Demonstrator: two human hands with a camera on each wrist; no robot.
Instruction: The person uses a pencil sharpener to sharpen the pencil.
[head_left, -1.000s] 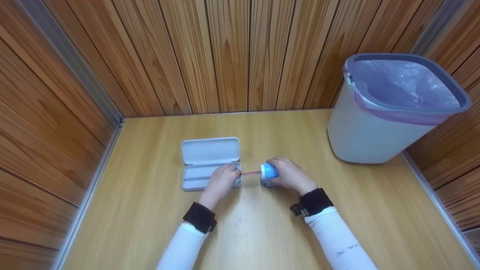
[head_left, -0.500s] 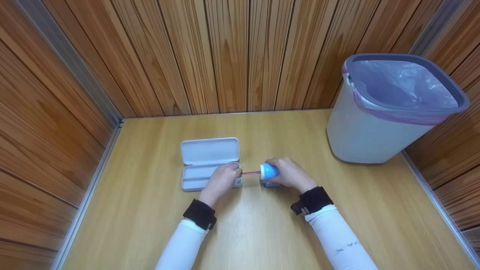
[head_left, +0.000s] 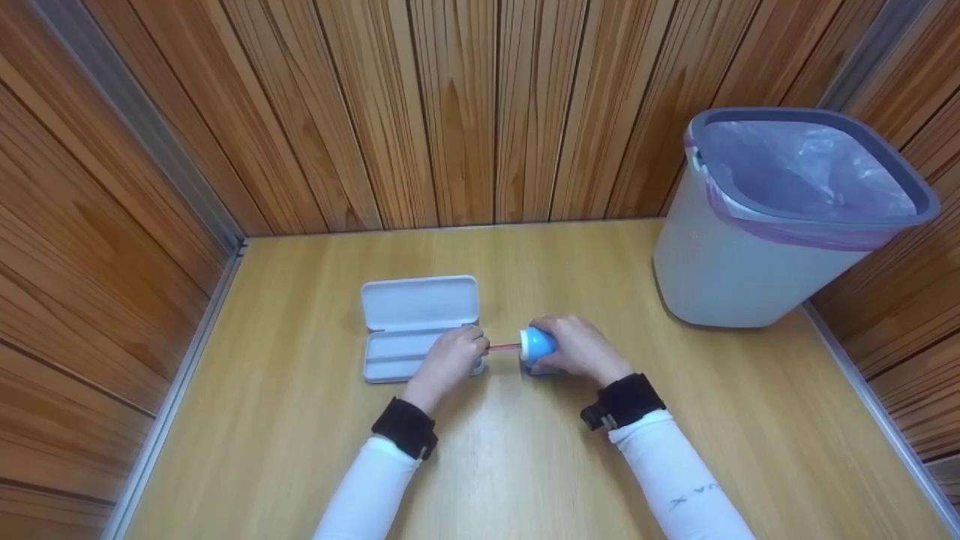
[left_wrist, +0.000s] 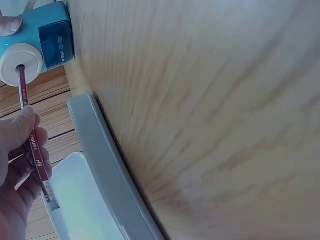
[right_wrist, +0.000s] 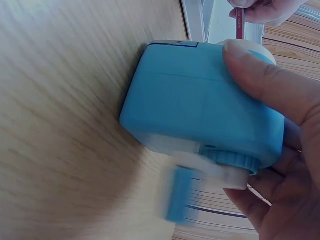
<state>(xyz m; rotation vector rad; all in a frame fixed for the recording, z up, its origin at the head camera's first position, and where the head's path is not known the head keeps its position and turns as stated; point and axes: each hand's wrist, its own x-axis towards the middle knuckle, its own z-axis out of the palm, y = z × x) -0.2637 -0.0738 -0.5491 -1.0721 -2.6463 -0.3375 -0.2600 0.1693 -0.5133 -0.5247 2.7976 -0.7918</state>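
Left grip pinches a slim dark-red pencil with pale lettering along its shaft, thumb on one side and curled fingers on the other. Right grip grasps a light-blue, box-shaped pencil sharpener with a round white face, its thumb laid over the top of the body.

Walls of brown wooden planks rise on three sides, edged by grey metal strips. Between them lies a smooth, light yellow-brown wooden bench. At its far right corner stands a tall off-white bin with a grey rim, lined with a translucent purple-tinted bag. White sleeves cover both forearms, each with a black strap at the wrist. A light-grey, rectangular hinged case lies open near the middle of the bench, lid toward the back wall; the left grip is over the right end of its tray.

The sharpener is just right of the case, its white face turned toward it, with a dark see-through window low on one side. The pencil lies level between the two hands, one end inside the hole in that face. At the sharpener's other end, the crank's blue knob is blurred.
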